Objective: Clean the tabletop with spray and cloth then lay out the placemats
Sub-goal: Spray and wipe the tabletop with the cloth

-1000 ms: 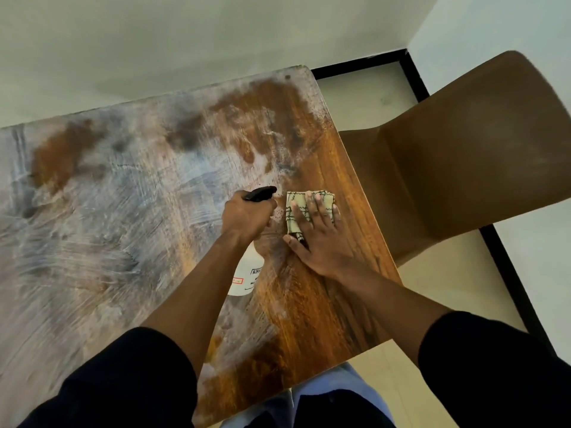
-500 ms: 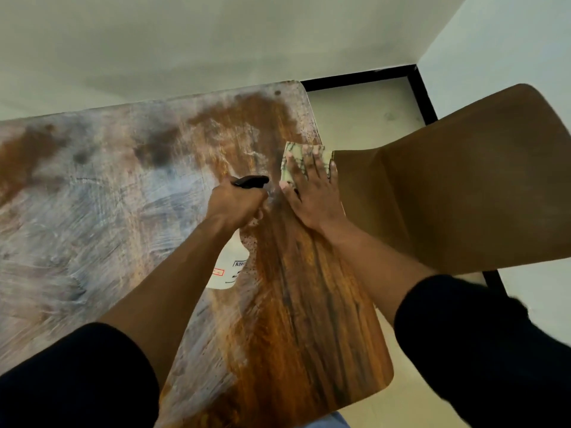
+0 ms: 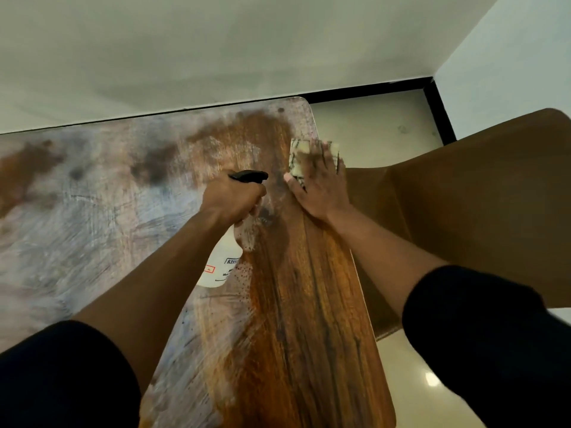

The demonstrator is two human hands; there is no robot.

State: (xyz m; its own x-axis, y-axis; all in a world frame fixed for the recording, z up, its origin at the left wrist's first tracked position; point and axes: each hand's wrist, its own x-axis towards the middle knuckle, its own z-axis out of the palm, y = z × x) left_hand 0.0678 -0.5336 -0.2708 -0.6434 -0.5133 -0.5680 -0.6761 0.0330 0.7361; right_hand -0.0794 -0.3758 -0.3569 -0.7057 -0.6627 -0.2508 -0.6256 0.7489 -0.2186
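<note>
Cloth (image 3: 301, 156) farther up the tabletop (image 3: 293, 304) than before, flat under right hand (image 3: 319, 188); left hand (image 3: 230, 197) grip around spray bottle (image 3: 224, 261).

A: What stands at the right of the picture?
B: A brown chair (image 3: 482, 193), close beside the wooden edge.
A: And beyond it?
B: A pale glossy floor (image 3: 370, 128), a black skirting strip (image 3: 367, 91), and plain light walls (image 3: 185, 44).
</note>
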